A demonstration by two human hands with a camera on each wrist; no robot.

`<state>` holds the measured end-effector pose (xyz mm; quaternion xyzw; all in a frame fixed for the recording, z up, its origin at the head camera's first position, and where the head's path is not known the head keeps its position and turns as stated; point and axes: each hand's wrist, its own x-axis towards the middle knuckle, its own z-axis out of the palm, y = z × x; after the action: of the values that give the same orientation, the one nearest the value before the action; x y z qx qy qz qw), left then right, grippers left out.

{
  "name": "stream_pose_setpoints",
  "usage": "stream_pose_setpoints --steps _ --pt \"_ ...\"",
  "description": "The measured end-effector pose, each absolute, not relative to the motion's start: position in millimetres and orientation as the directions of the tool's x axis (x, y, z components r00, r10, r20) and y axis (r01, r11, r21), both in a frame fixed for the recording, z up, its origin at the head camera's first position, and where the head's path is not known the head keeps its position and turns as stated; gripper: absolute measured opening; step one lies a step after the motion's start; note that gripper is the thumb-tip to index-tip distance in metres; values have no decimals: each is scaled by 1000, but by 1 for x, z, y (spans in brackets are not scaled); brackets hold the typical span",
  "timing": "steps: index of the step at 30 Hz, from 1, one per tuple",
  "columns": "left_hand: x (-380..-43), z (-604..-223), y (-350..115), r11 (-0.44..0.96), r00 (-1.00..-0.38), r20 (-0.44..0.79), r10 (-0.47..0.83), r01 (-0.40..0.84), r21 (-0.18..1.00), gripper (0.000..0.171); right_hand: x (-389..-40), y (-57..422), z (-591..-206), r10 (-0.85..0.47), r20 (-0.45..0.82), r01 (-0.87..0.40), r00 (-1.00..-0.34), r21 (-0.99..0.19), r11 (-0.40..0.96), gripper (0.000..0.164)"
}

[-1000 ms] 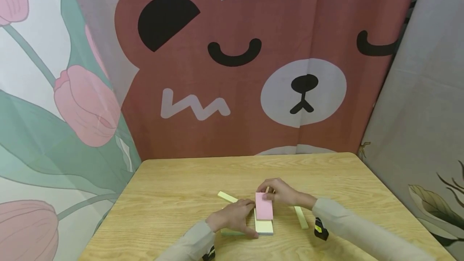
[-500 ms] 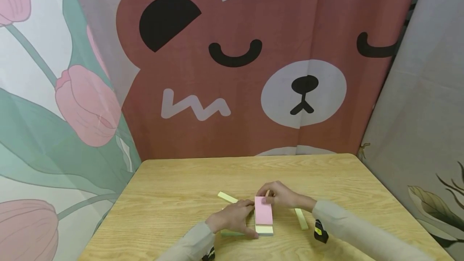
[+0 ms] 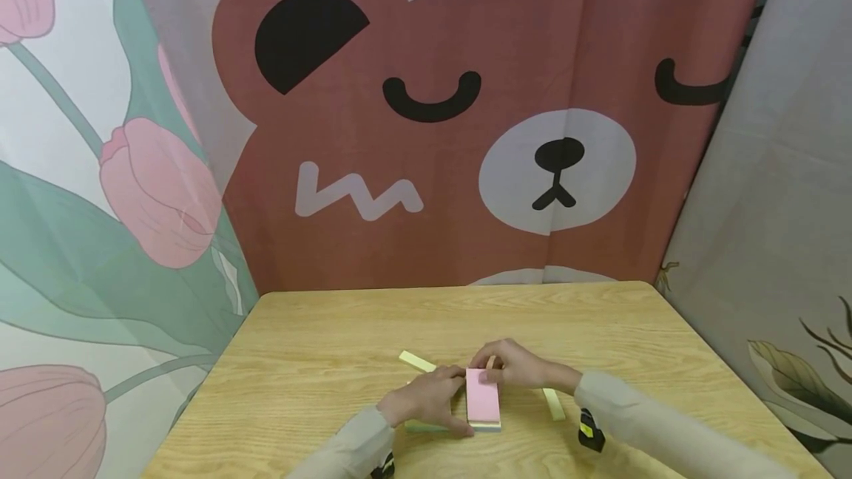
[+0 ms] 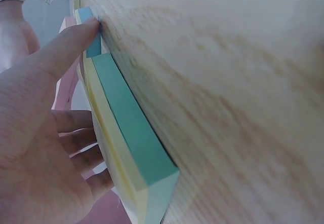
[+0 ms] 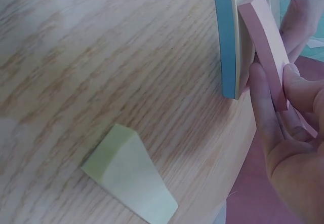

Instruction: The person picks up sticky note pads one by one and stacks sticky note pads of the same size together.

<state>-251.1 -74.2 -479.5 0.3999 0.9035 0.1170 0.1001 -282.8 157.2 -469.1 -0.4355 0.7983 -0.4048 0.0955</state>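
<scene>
Thumb and fingers of my right hand (image 3: 515, 364) pinch a pink sticky note pad (image 3: 482, 396) by its far end. In the right wrist view the pink pad (image 5: 266, 44) tilts over a cream pad lying on a blue sticky note pad (image 5: 226, 41). My left hand (image 3: 426, 396) lies along the left side of this stack. Its thumb rests on the stack's near end, over the blue pad (image 4: 93, 41), while its index finger reaches the far end. Beside the blue pad, partly under the left palm, is a green pad (image 4: 134, 120) with a yellow layer on it.
A pale yellow pad (image 3: 554, 405) lies right of the stack, beneath the right forearm. Another yellow pad (image 3: 416, 361) pokes out behind the left hand. The wooden table (image 3: 319, 338) meets a hanging bear-print cloth (image 3: 433, 146) at the back.
My right hand has brought the pink pad toward me and down, so it covers most of the cream pad beneath. The left hand has stayed in place.
</scene>
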Motion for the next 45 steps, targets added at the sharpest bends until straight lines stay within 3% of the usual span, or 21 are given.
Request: stream_pose_setpoints --steps 22,45 --pt "-251 -483 -73 655 -658 -93 748 707 266 86 -280 161 -477 -797 149 -676 -586 -631 379 19" --pt "-252 -483 -72 648 -649 -101 754 711 272 86 -285 157 -480 -831 175 -754 -528 -547 364 20"
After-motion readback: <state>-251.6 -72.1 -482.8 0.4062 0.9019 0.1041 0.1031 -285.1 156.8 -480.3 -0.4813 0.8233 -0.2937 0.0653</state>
